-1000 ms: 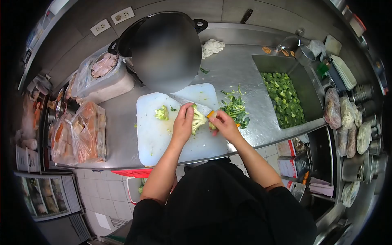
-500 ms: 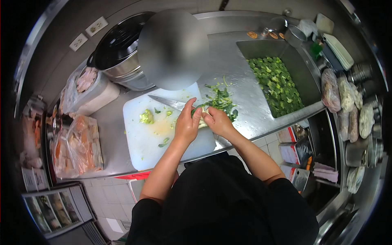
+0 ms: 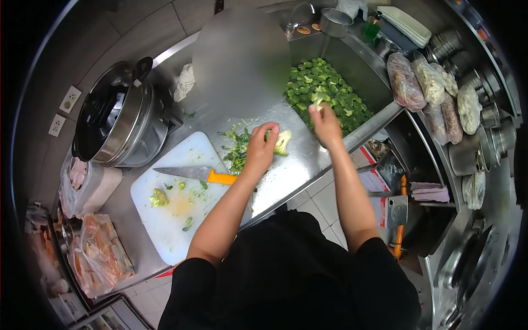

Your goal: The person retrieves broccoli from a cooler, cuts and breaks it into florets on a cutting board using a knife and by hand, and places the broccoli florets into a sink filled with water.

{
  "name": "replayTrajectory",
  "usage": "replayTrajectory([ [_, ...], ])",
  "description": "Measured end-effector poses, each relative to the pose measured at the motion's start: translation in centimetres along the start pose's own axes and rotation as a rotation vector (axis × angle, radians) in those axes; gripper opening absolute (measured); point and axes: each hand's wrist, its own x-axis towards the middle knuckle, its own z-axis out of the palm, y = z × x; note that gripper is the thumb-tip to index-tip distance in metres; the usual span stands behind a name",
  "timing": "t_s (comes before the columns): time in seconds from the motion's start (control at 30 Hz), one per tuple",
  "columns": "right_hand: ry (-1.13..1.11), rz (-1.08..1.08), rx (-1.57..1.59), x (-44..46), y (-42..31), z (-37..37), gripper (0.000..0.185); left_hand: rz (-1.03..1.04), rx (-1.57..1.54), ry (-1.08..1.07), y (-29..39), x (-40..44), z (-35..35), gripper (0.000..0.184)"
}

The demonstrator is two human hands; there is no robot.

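My left hand (image 3: 260,148) is closed around a pale cut broccoli stem (image 3: 282,142) above the metal counter. Over the near edge of the sink, my right hand (image 3: 326,125) pinches a small broccoli floret (image 3: 318,99). Many green broccoli florets (image 3: 330,93) fill the sink beneath it. On the white cutting board (image 3: 159,234) lies a knife with an orange handle (image 3: 220,177), its blade pointing left. A broccoli chunk (image 3: 159,198) and small scraps rest on the board too. Leafy trimmings (image 3: 236,148) are heaped on the counter beside my left hand.
A large steel pot with a black lid (image 3: 118,121) stands at the back left. Bagged food (image 3: 99,253) sits at the counter's left end. More plastic bags (image 3: 406,81) and metal pots (image 3: 470,157) line the right side. A blurred patch hides part of the back counter.
My hands have parted. The right hand has moved right to the sink with a floret, while the left keeps the stem. The view has shifted right, and the knife handle is now uncovered.
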Motion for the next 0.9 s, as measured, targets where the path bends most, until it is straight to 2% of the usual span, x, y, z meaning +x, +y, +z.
replayTrajectory([
  [0.07,0.280,-0.188,-0.206,3.0,3.2,-0.5,0.070,-0.009,0.010,-0.028,0.2,0.1,-1.8,0.034],
  [0.13,0.152,-0.181,-0.126,2.8,2.4,-0.8,0.066,-0.082,0.044,-0.004,0.3,-0.9,-4.4,0.037],
  [0.17,0.093,-0.248,-0.046,1.7,1.7,0.2,0.063,-0.073,0.051,0.050,0.2,-1.8,-6.1,0.038],
  [0.27,-0.265,-0.385,0.021,-3.8,-1.7,5.5,0.059,-0.108,0.158,0.172,0.4,-5.9,-12.1,0.035],
  [0.33,-0.524,-0.532,-0.060,-8.0,-4.7,9.3,0.059,-0.112,0.237,0.276,-1.0,-9.8,-16.2,0.034],
  [0.4,-0.609,-0.815,-0.220,-11.3,-6.2,13.3,0.060,-0.101,0.298,0.471,-1.9,-14.4,-19.6,0.032],
  [0.43,-0.734,-0.806,-0.314,-12.5,-7.7,14.4,0.066,-0.107,0.375,0.542,-2.3,-16.6,-21.3,0.031],
  [0.47,-0.759,-0.839,-0.312,-13.2,-8.6,15.4,0.066,-0.122,0.382,0.580,-2.9,-18.6,-22.6,0.031],
  [0.53,-0.855,-0.752,-0.432,-14.3,-10.2,17.4,0.062,-0.189,0.437,0.738,-4.9,-22.6,-24.6,0.031],
  [0.6,-0.897,-0.764,-0.463,-14.2,-10.6,19.0,0.069,-0.203,0.470,0.780,-7.0,-25.8,-26.0,0.029],
  [0.67,-0.900,-0.658,-0.491,-14.4,-11.3,19.5,0.067,-0.183,0.491,0.719,-7.6,-28.3,-26.9,0.026],
  [0.7,-0.861,-0.741,-0.409,-14.7,-11.4,19.6,0.064,-0.148,0.625,0.717,-7.1,-28.8,-27.1,0.022],
  [0.73,-0.878,-0.754,-0.412,-15.4,-11.3,19.5,0.064,-0.163,0.626,0.733,-6.5,-29.4,-27.5,0.022],
  [0.8,-1.008,-0.659,-0.236,-16.4,-11.7,18.9,0.061,-0.164,0.816,0.642,-5.4,-30.0,-28.4,0.019],
  [0.9,-1.070,-0.702,-0.183,-20.6,-13.3,18.7,0.052,-0.142,0.801,0.609,-5.5,-30.1,-29.1,0.015],
])
